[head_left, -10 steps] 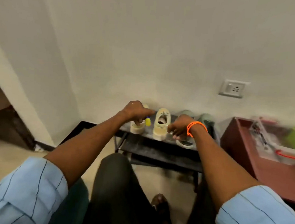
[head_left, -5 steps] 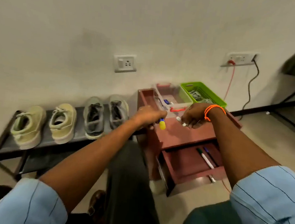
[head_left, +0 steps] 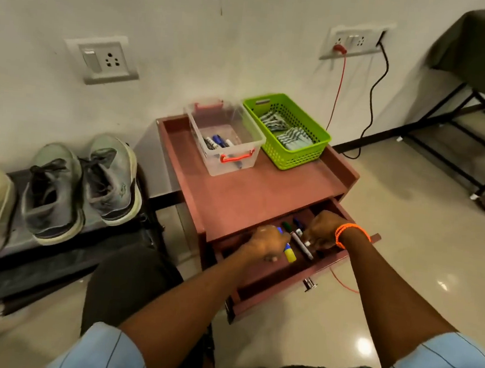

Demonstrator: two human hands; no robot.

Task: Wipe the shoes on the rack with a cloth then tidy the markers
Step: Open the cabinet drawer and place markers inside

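Over the open drawer (head_left: 295, 272) of the red-brown side table (head_left: 263, 194), both hands work among the markers. The left hand (head_left: 265, 243) curls around a blue marker with a yellow cap (head_left: 289, 253), probably to lay it down or collect it. The right hand (head_left: 323, 233) has bent fingers above a thin marker (head_left: 303, 248); whether it grasps anything I cannot tell. More markers lie in the clear box (head_left: 224, 141) on top. The shoes (head_left: 81, 188) stand on the rack (head_left: 55, 259) to the left, and folded cloths (head_left: 286, 129) rest in the green basket (head_left: 296, 153).
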